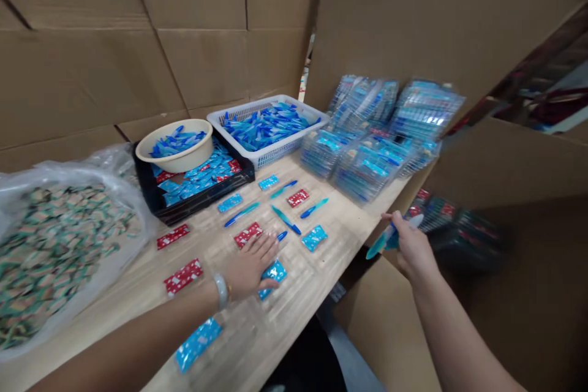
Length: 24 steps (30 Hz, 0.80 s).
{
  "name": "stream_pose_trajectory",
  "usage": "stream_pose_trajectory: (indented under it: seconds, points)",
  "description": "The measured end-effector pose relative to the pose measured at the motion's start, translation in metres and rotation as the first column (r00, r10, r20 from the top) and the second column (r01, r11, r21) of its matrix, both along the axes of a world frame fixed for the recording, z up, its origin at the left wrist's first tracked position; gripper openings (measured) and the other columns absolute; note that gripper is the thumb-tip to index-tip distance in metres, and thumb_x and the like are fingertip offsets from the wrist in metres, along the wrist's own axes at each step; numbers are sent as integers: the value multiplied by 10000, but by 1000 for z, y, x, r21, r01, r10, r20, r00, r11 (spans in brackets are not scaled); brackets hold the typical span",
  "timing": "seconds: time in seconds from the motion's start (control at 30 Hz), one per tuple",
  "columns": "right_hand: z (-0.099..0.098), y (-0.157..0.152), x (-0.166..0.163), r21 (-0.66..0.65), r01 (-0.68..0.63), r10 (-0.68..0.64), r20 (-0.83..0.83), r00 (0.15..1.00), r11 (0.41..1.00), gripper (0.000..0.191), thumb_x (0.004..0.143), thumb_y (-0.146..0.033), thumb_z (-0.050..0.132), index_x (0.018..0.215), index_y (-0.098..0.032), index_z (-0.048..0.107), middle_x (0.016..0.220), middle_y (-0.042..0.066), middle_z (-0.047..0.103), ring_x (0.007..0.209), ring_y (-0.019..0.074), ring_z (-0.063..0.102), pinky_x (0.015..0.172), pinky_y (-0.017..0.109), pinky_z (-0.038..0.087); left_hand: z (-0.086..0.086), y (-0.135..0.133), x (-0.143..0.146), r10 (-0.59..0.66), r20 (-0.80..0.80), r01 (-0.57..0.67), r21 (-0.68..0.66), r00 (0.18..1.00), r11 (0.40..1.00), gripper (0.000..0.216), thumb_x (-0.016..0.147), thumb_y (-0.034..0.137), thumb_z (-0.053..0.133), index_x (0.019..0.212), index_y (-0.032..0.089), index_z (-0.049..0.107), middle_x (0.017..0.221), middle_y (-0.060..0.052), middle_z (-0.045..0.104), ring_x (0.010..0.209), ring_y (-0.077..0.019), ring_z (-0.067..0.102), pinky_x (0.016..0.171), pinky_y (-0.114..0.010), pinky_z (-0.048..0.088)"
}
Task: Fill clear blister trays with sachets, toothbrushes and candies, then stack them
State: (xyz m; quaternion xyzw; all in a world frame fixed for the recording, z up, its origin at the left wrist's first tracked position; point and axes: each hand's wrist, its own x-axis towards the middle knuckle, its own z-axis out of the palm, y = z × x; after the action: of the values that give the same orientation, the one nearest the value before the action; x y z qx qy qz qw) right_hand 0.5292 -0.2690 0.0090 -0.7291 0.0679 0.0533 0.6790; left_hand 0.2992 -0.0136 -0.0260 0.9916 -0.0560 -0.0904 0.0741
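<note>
Near left, a blue packet lies on the table. Beyond, the left hand lies palm down, fingers slightly spread, partly covering another packet. The right hand, past the right edge, grips blue pen-shaped items, fingers closed. Mid-table, loose pieces lie among red packets. Far: white basket, filled with similar pieces.
</note>
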Motion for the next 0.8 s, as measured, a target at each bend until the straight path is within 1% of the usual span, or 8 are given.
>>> stream_pose_trajectory:
  seconds: [0.1, 0.2, 0.33, 0.4, 0.5, 0.63, 0.7, 0.8]
  points:
    - [-11, 0, -2, -34, -45, 43, -77, 996, 998, 416, 547, -479, 642, 752, -120, 598, 434, -62, 452, 363, 57, 399, 346, 190, 331, 1, -3, 13, 85, 97, -83, -21, 992, 996, 670, 797, 562, 276, 1326, 161, 189, 1397, -105, 168, 1285, -241, 99, 1030, -419, 119]
    - [-25, 13, -7, -14, -95, 92, -132, 987, 995, 365, 562, -450, 633, 731, -132, 574, 431, -61, 461, 325, 62, 398, 328, 201, 347, 8, 1, 49, 170, 231, -158, -69, 958, 985, 423, 865, 334, 279, 1256, 188, 345, 1332, -85, 335, 1231, -201, 271, 1009, -376, 213]
    - [-43, 25, -9, -103, -119, 103, -145, 984, 987, 286, 593, -444, 599, 667, -176, 535, 430, -45, 482, 324, 101, 433, 343, 241, 382, 17, 9, 107, 64, 110, -63, -14, 992, 998, 265, 795, 146, 375, 949, 163, 590, 1021, -94, 584, 984, -209, 515, 849, -336, 397]
    - [-50, 24, -9, -285, -140, 107, -130, 986, 948, 283, 616, -470, 566, 632, -189, 533, 399, -28, 474, 358, 136, 465, 372, 258, 384, 20, 10, 127, 10, -13, -10, 55, 1000, 998, 232, 754, 104, 403, 832, 140, 619, 908, -109, 609, 874, -217, 561, 757, -324, 440]
    - [-56, 23, -9, -555, -166, 159, -62, 985, 815, 326, 656, -509, 501, 598, -191, 543, 448, 28, 524, 514, 194, 540, 496, 284, 411, 22, 7, 143, -41, -134, 58, 127, 990, 990, 195, 713, 79, 448, 787, 116, 625, 862, -126, 613, 817, -227, 575, 693, -313, 453]
    - [-60, 23, -14, -720, -179, 279, 21, 960, 670, 447, 706, -521, 425, 848, -134, 597, 789, 131, 610, 789, 252, 551, 699, 342, 409, 28, 4, 155, -95, -199, 124, 135, 975, 983, 149, 702, 65, 483, 752, 109, 616, 837, -126, 621, 827, -246, 572, 712, -329, 442]
    - [-61, 20, -19, -747, -121, 275, 85, 958, 654, 570, 717, -540, 400, 1036, -89, 542, 966, 175, 566, 906, 276, 515, 780, 373, 383, 36, 6, 157, -128, -161, 144, 96, 979, 985, 153, 728, 71, 458, 766, 108, 601, 842, -130, 616, 832, -246, 569, 730, -335, 434]
    - [-62, 12, -27, -732, -38, 264, 197, 944, 680, 629, 726, -564, 377, 1118, -86, 494, 1045, 176, 517, 960, 272, 482, 835, 381, 355, 60, 4, 141, -103, 28, 103, -4, 994, 995, 192, 787, 121, 383, 872, 117, 555, 888, -123, 588, 854, -231, 550, 755, -342, 419]
